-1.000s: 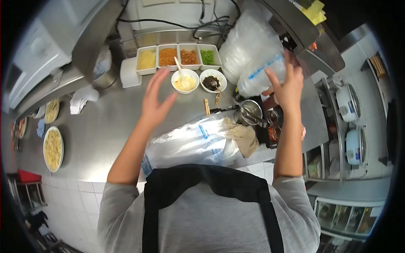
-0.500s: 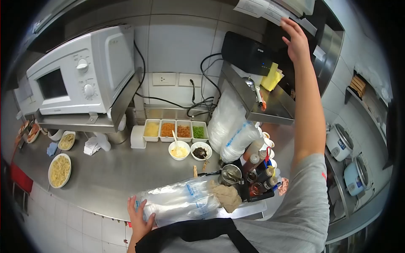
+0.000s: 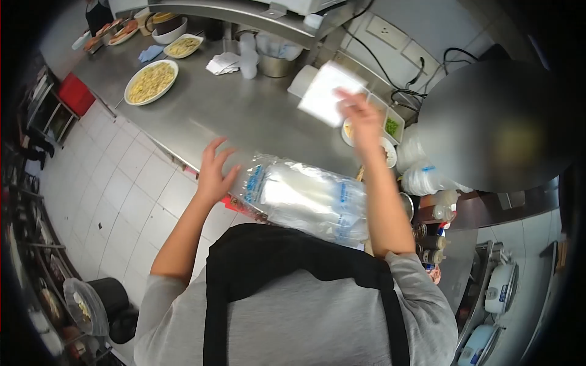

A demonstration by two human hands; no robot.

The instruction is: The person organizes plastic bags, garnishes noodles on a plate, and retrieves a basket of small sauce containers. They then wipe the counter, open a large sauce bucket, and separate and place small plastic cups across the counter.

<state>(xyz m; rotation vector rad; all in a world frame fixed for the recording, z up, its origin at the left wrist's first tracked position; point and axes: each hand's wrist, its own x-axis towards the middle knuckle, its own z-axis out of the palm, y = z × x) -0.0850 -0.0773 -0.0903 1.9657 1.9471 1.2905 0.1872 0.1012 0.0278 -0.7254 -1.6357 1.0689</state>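
A white sheet of paper [image 3: 331, 93], blurred by motion, is in my right hand [image 3: 361, 121], above the containers and bowls at the back of the steel counter. My left hand [image 3: 217, 173] has its fingers spread and holds nothing, just left of the clear plastic bags with blue print [image 3: 308, 198] at the counter's front edge. The paper hides part of the row of containers; the one with chopped green food [image 3: 392, 126] shows. Beside my right wrist are two white bowls, partly covered.
An oval dish of pale food [image 3: 151, 82] and a smaller one [image 3: 183, 46] stand on the left of the counter [image 3: 244, 116]. Napkins [image 3: 223, 63] and a metal pot [image 3: 276, 66] are behind. Sauce bottles [image 3: 433, 242] are at the right. A person [image 3: 98, 16] stands far left.
My right hand has come down from the upper shelf with the white paper. My left hand has lifted off the plastic bags. The view has turned left and down.
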